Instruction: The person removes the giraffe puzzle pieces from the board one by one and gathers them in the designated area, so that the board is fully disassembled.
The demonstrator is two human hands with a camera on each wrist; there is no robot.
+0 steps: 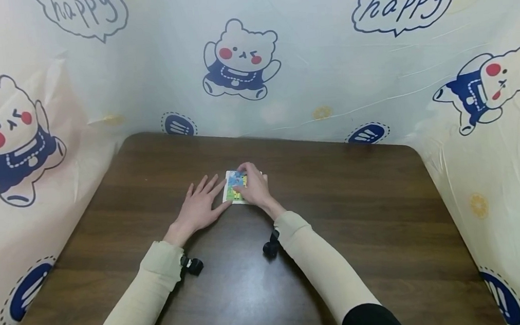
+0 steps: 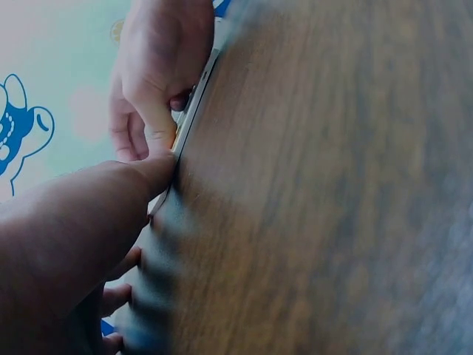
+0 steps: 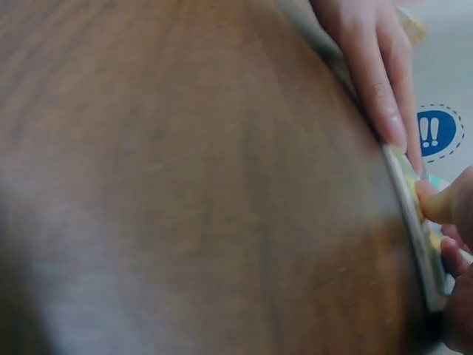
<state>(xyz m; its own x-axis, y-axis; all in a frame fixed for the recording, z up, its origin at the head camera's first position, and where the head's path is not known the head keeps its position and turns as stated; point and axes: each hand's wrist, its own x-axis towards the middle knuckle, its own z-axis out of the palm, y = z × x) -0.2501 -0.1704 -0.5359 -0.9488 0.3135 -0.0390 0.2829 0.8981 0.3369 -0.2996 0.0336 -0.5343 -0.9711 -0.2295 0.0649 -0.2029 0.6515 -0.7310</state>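
A small flat board (image 1: 233, 190) with a white border and a blue, green and yellow picture lies on the table. My left hand (image 1: 199, 207) is spread palm down at its left side, with straight fingers. The left thumb (image 2: 151, 174) touches the board's near edge, while a left forefinger lies along its side. Over the right part of the board bends my right hand (image 1: 256, 186), its thumb resting on the picture. In the right wrist view that thumb (image 3: 440, 203) meets a yellow patch. The bent fingers hide whether they pinch anything.
The brown wooden table (image 1: 362, 215) extends around both arms. Behind it and at the sides hangs a pale cloth (image 1: 317, 75) printed with cartoon bears and the word happy. A small black camera (image 1: 192, 265) is strapped to the left wrist, another camera (image 1: 270, 248) to the right.
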